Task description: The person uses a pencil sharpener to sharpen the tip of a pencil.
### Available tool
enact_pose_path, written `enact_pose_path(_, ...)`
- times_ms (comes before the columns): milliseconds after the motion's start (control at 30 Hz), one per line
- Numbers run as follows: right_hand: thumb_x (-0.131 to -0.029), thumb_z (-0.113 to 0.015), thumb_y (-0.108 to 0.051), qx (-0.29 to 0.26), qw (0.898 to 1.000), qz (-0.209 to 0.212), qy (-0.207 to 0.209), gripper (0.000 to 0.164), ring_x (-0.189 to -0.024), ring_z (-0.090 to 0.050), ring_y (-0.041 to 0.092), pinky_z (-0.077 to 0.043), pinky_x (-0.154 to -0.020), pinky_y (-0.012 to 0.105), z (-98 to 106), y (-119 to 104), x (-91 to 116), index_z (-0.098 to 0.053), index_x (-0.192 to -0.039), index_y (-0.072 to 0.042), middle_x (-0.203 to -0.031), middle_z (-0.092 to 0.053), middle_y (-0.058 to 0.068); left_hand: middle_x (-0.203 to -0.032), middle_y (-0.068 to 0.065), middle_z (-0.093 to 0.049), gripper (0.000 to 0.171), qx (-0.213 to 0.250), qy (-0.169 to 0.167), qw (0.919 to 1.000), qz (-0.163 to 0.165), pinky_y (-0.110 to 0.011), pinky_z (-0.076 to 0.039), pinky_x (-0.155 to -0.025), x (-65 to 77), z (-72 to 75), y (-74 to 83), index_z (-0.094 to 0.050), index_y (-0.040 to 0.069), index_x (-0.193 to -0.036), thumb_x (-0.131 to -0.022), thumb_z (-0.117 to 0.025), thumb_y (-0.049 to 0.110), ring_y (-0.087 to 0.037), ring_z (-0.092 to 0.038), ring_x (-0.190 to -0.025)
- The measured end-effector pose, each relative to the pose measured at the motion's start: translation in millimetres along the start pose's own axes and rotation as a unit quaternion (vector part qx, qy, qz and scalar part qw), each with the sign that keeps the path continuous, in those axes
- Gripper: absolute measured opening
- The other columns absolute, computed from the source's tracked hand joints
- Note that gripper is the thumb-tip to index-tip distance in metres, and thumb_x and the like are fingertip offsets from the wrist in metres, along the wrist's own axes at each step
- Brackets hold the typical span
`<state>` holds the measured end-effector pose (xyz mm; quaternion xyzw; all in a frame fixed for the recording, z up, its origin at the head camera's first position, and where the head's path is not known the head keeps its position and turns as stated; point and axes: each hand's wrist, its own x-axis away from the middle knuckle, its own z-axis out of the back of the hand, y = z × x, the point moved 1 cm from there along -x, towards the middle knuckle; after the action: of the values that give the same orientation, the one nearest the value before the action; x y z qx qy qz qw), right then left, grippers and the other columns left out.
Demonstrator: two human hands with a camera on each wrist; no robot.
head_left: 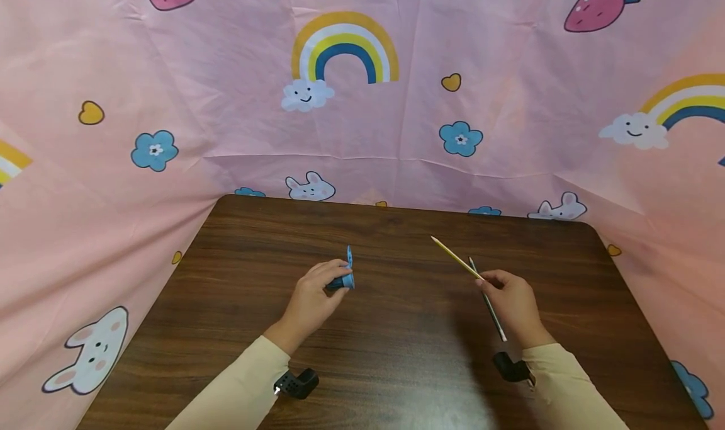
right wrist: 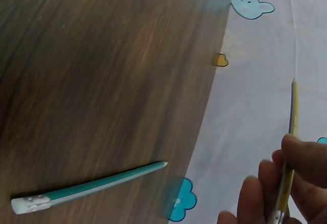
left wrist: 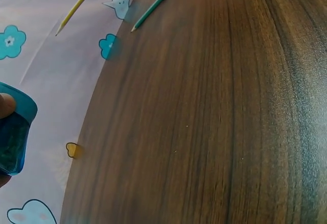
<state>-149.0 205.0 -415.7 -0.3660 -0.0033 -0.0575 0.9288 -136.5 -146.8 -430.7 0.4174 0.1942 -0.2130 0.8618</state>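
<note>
My left hand (head_left: 314, 298) grips a small blue pencil sharpener (head_left: 348, 281) with a see-through body, its lid (head_left: 349, 255) flipped up. Only part of the sharpener (left wrist: 14, 140) shows at the edge of the left wrist view. In my right hand (head_left: 514, 304), a yellow pencil (head_left: 453, 255) is pinched between thumb and fingers, its sharpened tip pointing up and left. A green pencil (head_left: 495, 320) with a white eraser end lies on the table below the right hand, its pointed end toward the back edge.
The dark wood-grain table (head_left: 396, 348) has rounded far corners. A pink cloth (head_left: 238, 52) printed with rainbows, rabbits and flowers hangs behind it and along both sides. Black wrist cameras (head_left: 300, 384) sit on both sleeves.
</note>
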Motion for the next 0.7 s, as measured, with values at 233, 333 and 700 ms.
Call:
enact_pose_path(233, -0.093, -0.064, -0.017, 0.027, 0.999, -0.002, 0.016, 0.026, -0.092, -0.059, 0.032, -0.048, -0.071, 0.038, 2.8, 9.7, 0.2, -0.071, -0.107, 0.003, -0.102, -0.063, 0.019, -0.116, -0.009, -0.067, 0.031, 0.004, -0.007, 1.0000, 0.000, -0.038, -0.057, -0.083, 0.3, -6.1, -3.5, -0.072, 0.001, -0.107, -0.077, -0.078, -0.005, -0.027, -0.062, -0.108)
enact_pose_path(333, -0.092, -0.064, -0.016, 0.045, 0.999, 0.003, 0.019, 0.025, -0.092, -0.058, 0.034, -0.047, -0.073, 0.042, 4.2, 13.9, 0.5, -0.071, -0.106, 0.004, -0.102, -0.062, 0.020, -0.116, -0.009, -0.067, 0.031, 0.005, -0.009, 0.9999, 0.001, -0.039, -0.057, -0.084, 0.0, -8.0, -3.4, -0.072, 0.000, -0.106, -0.077, -0.077, -0.006, -0.027, -0.062, -0.108)
enact_pose_path(700, -0.092, -0.066, -0.017, 0.082, 0.997, -0.006, 0.011, 0.026, -0.092, -0.061, 0.038, -0.048, -0.070, 0.047, 10.0, 29.4, -1.1, -0.071, -0.107, 0.004, -0.103, -0.065, 0.023, -0.117, -0.010, -0.067, 0.032, 0.016, -0.021, 0.9994, 0.020, -0.038, -0.056, -0.086, 0.9, -17.1, -4.8, -0.071, 0.001, -0.108, -0.078, -0.076, -0.006, -0.027, -0.061, -0.109)
